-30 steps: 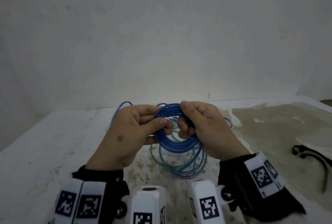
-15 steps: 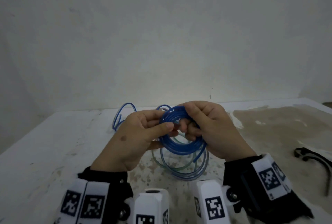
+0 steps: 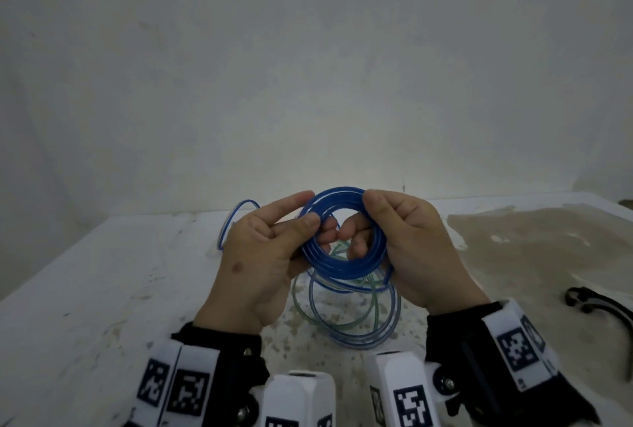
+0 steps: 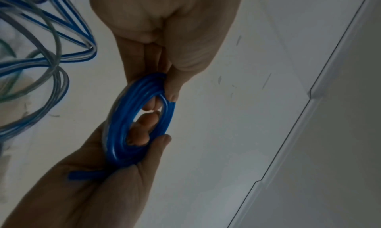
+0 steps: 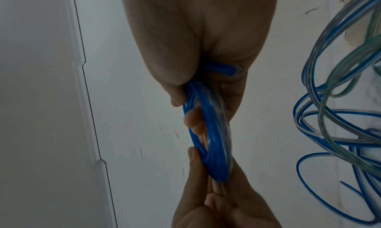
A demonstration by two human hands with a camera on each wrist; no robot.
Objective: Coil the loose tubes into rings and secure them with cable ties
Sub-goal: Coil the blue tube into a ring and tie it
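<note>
Head view: the left hand (image 3: pixel 263 255) and the right hand (image 3: pixel 411 248) hold a blue tube coil (image 3: pixel 346 269) between them, raised above the tabletop (image 3: pixel 85 289). The left hand pinches the coil's left side between thumb and fingers; the right hand grips the right side, thumb over the top of the ring and fingers curled behind it, their tips showing through the opening. The coil consists of several turns lying close together and faces the camera.

Below and behind the coil, loose tubes (image 3: pixel 356 330) lie on the tabletop in wide loops: pale blue-striped strands and a greenish one, overlapping. One blue loop (image 3: pixel 233 221) stands out to the left, behind the left hand. Whether the held coil runs on into these strands cannot be told.

Left wrist view: the coil (image 4: pixel 142 117) appears edge-on as a narrow oval; the left hand (image 4: pixel 98 182) clasps its lower part, and a short cut tube end (image 4: pixel 82 176) projects across the palm. The right hand (image 4: pixel 171 36) closes on the upper part.

Right wrist view: the right hand (image 5: pixel 198 44) clamps the upper end of the coil (image 5: pixel 208 133), and the left hand (image 5: pixel 212 199) the lower end; the loose tubes (image 5: pixel 340 117) lie to the right.

At the right edge of the tabletop lies a black curved object (image 3: pixel 603 310), well apart from the tubes. Both wrists wear black bands with white marker blocks (image 3: pixel 188 385).
</note>
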